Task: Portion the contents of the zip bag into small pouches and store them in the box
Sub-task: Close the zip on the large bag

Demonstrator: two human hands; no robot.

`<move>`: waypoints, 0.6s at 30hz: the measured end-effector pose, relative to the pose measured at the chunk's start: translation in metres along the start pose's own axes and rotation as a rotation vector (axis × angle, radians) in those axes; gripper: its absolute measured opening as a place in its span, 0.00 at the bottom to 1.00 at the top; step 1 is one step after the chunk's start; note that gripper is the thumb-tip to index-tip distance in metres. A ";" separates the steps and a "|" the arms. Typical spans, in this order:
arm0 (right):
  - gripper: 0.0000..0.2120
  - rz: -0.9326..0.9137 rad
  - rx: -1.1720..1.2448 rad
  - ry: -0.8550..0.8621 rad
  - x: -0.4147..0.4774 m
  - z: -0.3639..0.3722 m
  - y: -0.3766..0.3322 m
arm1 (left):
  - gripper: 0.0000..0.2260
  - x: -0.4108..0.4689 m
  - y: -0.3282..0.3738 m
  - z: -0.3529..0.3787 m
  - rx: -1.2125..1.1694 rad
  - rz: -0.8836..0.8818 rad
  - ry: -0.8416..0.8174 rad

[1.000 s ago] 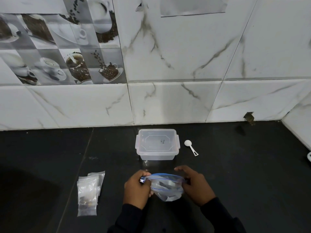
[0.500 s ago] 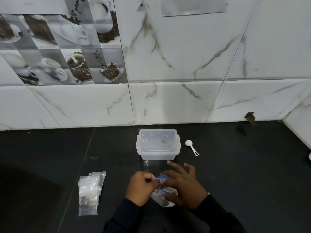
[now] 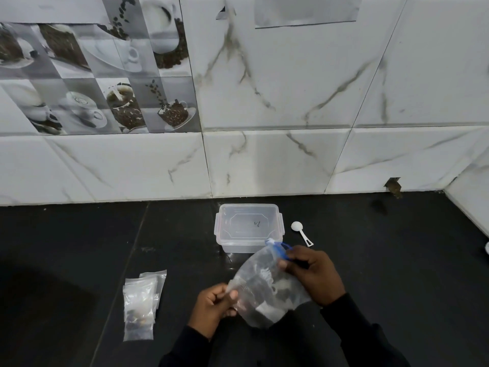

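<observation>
Since the last frame my hands have drawn apart and the zip bag now slants between them. My right hand is pinched on its blue zip end up high; my left hand is clamped on the lower corner. Clear and crumpled, the bag shows dark and pale bits near the bottom. Just beyond my right hand sits the lidded box, white spoon beside it. Small pouches lie left of my left hand.
</observation>
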State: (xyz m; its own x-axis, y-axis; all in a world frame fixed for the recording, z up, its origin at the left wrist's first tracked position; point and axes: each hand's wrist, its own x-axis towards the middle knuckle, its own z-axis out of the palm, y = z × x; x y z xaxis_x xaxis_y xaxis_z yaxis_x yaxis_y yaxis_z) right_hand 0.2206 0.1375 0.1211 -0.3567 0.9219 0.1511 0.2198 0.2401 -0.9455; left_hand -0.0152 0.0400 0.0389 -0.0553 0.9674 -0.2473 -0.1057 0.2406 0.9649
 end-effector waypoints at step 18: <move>0.05 0.017 -0.163 -0.382 0.019 0.000 -0.033 | 0.05 0.014 0.065 0.038 0.176 0.292 -0.028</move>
State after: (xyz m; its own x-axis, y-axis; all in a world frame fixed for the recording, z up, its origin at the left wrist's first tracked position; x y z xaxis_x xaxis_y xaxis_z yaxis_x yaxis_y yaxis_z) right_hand 0.2067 0.1474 0.1557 -0.6563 0.7544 -0.0108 0.3584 0.2991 -0.8843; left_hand 0.0144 0.0717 0.1014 -0.0307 0.9986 0.0419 0.0840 -0.0392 0.9957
